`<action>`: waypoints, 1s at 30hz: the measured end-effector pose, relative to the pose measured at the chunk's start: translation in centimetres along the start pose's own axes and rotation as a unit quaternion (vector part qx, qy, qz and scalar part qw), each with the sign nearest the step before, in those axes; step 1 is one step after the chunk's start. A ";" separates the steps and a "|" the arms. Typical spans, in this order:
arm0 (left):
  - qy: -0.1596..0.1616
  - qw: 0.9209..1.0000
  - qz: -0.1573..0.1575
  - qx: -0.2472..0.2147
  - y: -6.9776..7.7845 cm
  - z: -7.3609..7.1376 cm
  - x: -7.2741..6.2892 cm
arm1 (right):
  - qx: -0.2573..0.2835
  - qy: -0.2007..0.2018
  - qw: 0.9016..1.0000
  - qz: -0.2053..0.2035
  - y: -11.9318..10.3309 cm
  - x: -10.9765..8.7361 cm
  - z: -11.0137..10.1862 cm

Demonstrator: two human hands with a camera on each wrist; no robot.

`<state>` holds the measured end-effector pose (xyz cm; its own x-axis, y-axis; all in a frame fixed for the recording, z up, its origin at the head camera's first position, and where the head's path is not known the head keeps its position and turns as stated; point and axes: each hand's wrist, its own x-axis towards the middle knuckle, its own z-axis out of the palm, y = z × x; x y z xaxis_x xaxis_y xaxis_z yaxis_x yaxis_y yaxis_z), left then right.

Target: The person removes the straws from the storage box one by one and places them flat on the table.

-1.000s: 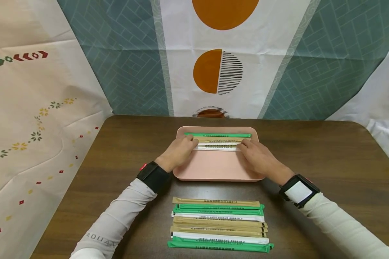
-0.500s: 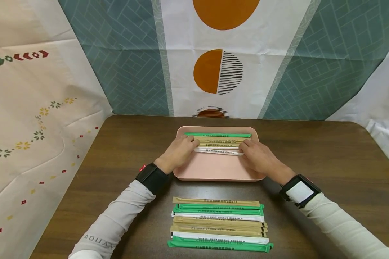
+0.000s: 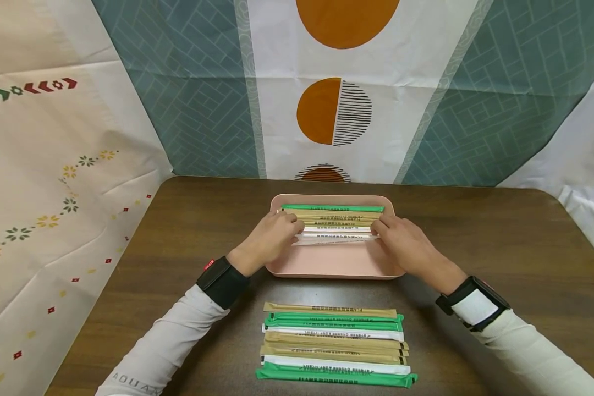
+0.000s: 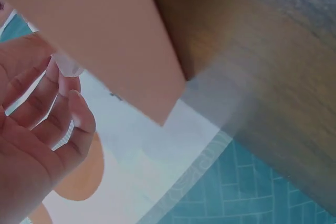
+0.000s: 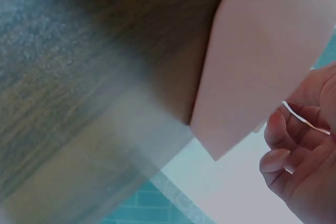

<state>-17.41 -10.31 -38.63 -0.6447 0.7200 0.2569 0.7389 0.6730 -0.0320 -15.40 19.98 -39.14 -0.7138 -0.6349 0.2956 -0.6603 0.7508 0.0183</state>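
Both hands reach into a pink tray (image 3: 331, 261) in the head view. My left hand (image 3: 269, 239) pinches the left end of a white paper-wrapped straw (image 3: 336, 238), and my right hand (image 3: 403, 242) pinches its right end. The straw's near edge looks blurred. Behind it, in parallel rows, lie another white straw (image 3: 336, 229), several tan straws (image 3: 334, 218) and a green straw (image 3: 333, 208). From the left wrist, curled fingers (image 4: 79, 111) show beside the tray's wall, with a whitish bit at the fingertips. The right wrist view shows bent fingers (image 5: 275, 129) below the tray wall.
Nearer the body, a row of green, white and tan wrapped straws (image 3: 334, 352) lies on the brown wooden table (image 3: 475, 231). A patterned cloth (image 3: 416, 99) hangs behind the table's far edge, and a pale cloth (image 3: 69, 220) hangs at the left.
The front white straw has come away from the other straws toward the body, tilted at first and now nearly level. My right hand has shifted slightly right; both forearms have spread outward a little.
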 end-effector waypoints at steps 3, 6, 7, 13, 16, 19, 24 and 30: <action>0.006 1.000 0.002 0.010 0.3 -0.6 -0.1 | -0.002 0.012 1.000 0.005 -0.3 -0.2 -0.6; 0.019 1.000 0.008 0.014 0.8 -1.4 -0.3 | 0.001 0.027 1.000 0.013 -0.8 -0.6 -1.5; 0.023 1.000 0.011 0.013 1.0 -1.7 -0.5 | 0.004 0.032 0.999 0.015 -0.9 -0.8 -1.8; 0.026 0.999 0.038 -0.008 2.7 -3.7 -2.2 | 0.018 0.064 0.998 -0.013 -2.6 -2.8 -3.5; 0.023 0.998 0.042 -0.028 3.5 -4.6 -3.5 | 0.022 0.082 0.996 -0.036 -3.7 -3.9 -4.1; 0.027 0.997 0.051 -0.047 4.2 -4.9 -4.9 | 0.032 0.098 0.993 -0.054 -4.9 -5.2 -4.0; 0.023 0.995 0.069 -0.061 5.4 -4.6 -7.3 | 0.050 0.101 0.992 -0.053 -7.0 -7.4 -3.4; -0.023 0.991 0.069 -0.111 6.6 -3.8 -9.2 | 0.063 0.077 0.994 -0.046 -8.8 -8.8 -2.8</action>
<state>-5.82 -13.16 -37.50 -0.5385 0.8134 0.2200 0.8426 0.5172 0.1505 -2.64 19.41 -39.20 -0.6105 -0.6576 0.4415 -0.7527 0.6552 -0.0648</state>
